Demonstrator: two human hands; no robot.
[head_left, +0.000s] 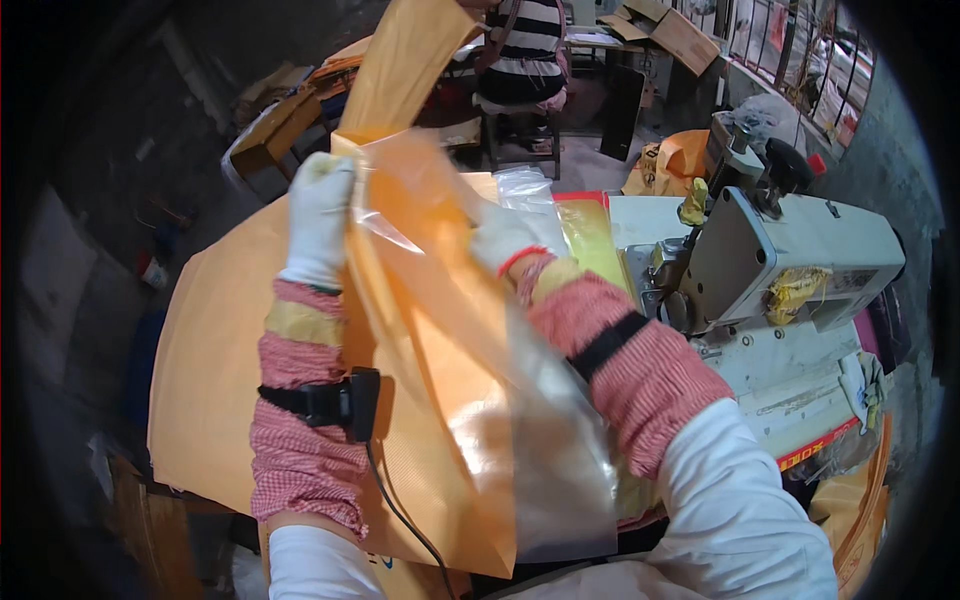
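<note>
My left hand (318, 215), in a white glove, is closed on the upper edge of an orange woven sack (430, 380). A clear plastic liner (560, 430) hangs along the sack's right side, and part of the sack stands up above my left hand. My right hand (500, 238), also gloved, is at the upper right of the sack and liner. It is smeared by motion and its fingers are hidden, so its grip does not show.
A white industrial sewing machine (780, 260) stands on a pale worktable (780, 385) to the right. More flat orange sacks (215, 330) lie at the left. Beyond sits a person in a striped top (528, 35). A cable (400, 510) runs from the device on my left forearm.
</note>
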